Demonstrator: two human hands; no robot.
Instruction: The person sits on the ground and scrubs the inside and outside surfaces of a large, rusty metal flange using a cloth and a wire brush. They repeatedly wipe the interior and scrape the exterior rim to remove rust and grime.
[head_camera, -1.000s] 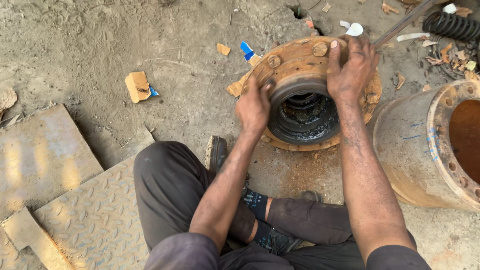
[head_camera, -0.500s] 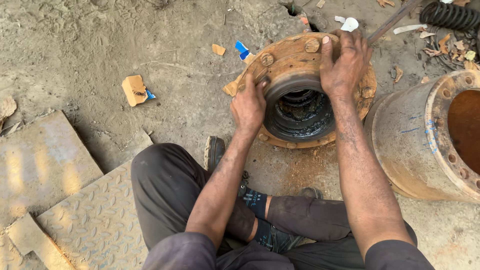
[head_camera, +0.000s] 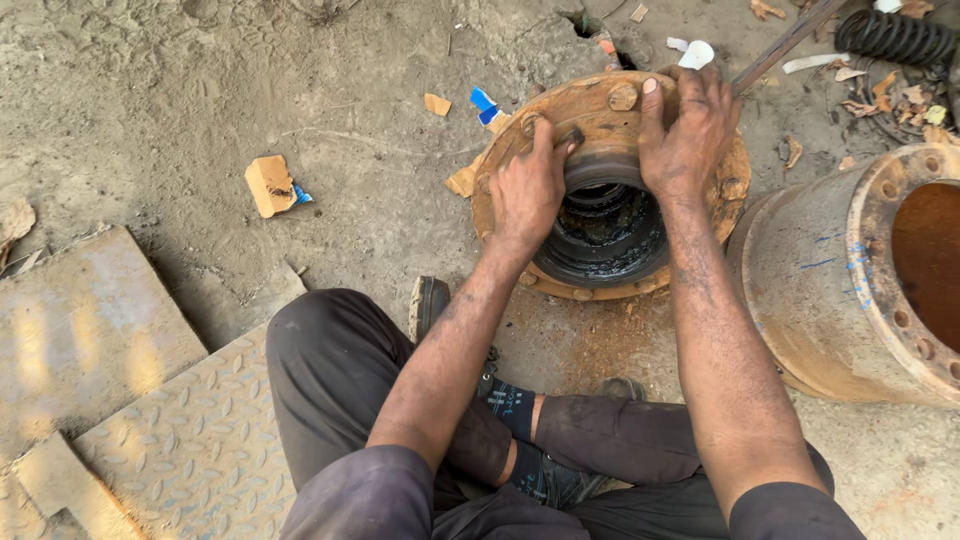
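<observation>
Sitting cross-legged on the dirt floor, the person leans over a rusty wheel hub (head_camera: 610, 110) that lies flat on the ground just beyond the knees, its greasy black bore (head_camera: 605, 235) facing up. The left hand (head_camera: 528, 188) rests on the near left part of the hub's flange, fingers bent and pressed against the raised grey collar around the bore, with the fingertips close to a stud; whether they pinch some small part there cannot be told. The right hand (head_camera: 690, 130) lies spread over the far right of the flange, fingers fairly wide and flat on the rusty metal, the thumb reaching toward the collar. Neither hand holds a tool. The hub is already off any vehicle and lies bare, with several studs (head_camera: 622, 96) standing in the flange and the bore dark with old grease, so as far as can be judged the work on it is at a middle stage: the part is laid out and gripped, yet the inside remains dirty and nothing shows as fitted or withdrawn. A rusty brake drum (head_camera: 850, 290) lies on its side just to the right, a steel bar (head_camera: 785, 45) slants away behind the hub, and chequered steel plates (head_camera: 190, 440) lie to the left.
</observation>
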